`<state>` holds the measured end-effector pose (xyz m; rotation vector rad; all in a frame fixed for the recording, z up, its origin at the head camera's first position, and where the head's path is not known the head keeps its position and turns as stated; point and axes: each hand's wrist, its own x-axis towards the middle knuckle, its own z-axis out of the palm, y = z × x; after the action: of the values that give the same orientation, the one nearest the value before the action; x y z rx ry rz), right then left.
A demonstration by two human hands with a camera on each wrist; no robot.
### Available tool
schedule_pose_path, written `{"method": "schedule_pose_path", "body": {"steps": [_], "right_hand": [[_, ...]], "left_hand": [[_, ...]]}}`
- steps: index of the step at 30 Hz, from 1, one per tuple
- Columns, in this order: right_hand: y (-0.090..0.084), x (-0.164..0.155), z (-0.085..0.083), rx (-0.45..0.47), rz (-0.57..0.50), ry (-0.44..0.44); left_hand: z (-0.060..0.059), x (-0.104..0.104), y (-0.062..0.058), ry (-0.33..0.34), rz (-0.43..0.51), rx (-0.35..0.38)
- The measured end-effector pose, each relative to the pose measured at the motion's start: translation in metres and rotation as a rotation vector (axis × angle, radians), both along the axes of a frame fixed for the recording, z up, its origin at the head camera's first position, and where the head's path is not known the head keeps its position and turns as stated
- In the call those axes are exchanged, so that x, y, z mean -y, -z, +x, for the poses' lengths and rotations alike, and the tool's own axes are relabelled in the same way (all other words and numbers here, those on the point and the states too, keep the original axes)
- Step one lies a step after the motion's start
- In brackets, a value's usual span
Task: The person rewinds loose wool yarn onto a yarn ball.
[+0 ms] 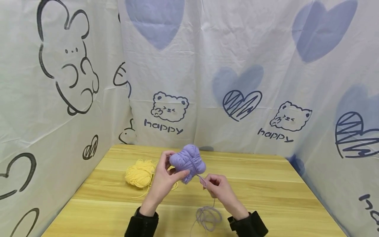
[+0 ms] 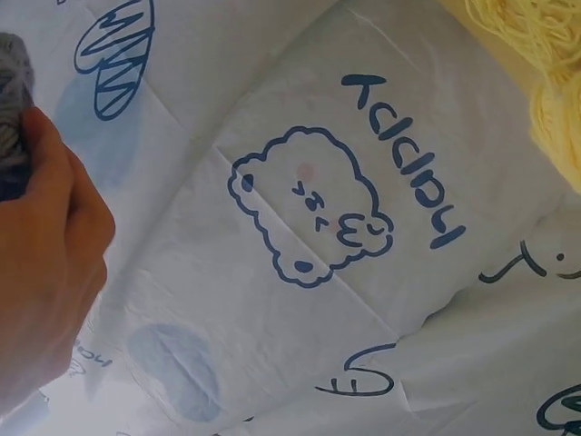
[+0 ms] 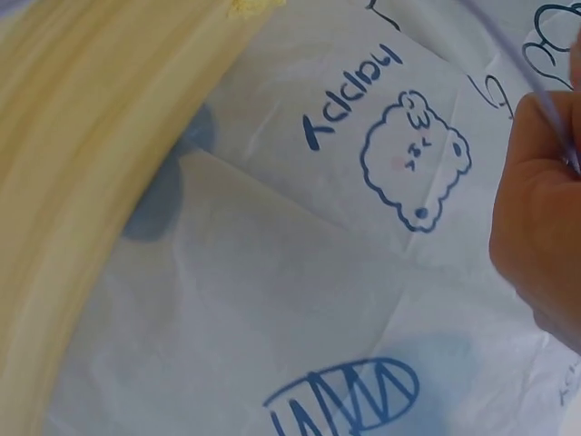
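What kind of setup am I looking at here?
Probably a small makeshift craft booth: a wooden table walled in by cartoon-print sheeting, with purple yarn and yellow yarn.

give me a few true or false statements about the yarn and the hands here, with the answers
1. The left hand holds the purple yarn ball above the table. True.
2. The right hand lies flat and empty on the table. False: it pinches a purple strand that leads from the ball.
3. The yellow yarn lies on the table to the left of the hands. True.
4. The yellow yarn is held in the right hand. False: neither hand holds it.
5. A loose coil of purple strand lies on the table near the right wrist. True.
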<state>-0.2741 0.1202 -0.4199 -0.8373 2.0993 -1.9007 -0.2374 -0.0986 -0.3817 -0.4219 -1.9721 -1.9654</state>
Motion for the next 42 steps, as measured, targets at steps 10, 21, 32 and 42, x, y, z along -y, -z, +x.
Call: {"method": "schedule_pose_path", "body": {"steps": [10, 21, 32, 42], "right_hand": [[-0.017, -0.01, 0.013, -0.219, 0.076, -0.016], [-0.028, -0.02, 0.014, -0.276, 0.006, 0.047], [-0.029, -0.027, 0.015, -0.284, -0.006, 0.112], [-0.018, -0.03, 0.015, -0.441, -0.196, -0.002]], "left_hand": [[-0.007, -0.002, 0.008, -0.175, -0.166, -0.064], [-0.008, -0.009, 0.016, -0.066, -0.525, -0.251], [-0.001, -0.011, 0.014, 0.232, -0.763, -0.319], [0.025, -0.011, -0.009, 0.429, -0.707, -0.423]]}}
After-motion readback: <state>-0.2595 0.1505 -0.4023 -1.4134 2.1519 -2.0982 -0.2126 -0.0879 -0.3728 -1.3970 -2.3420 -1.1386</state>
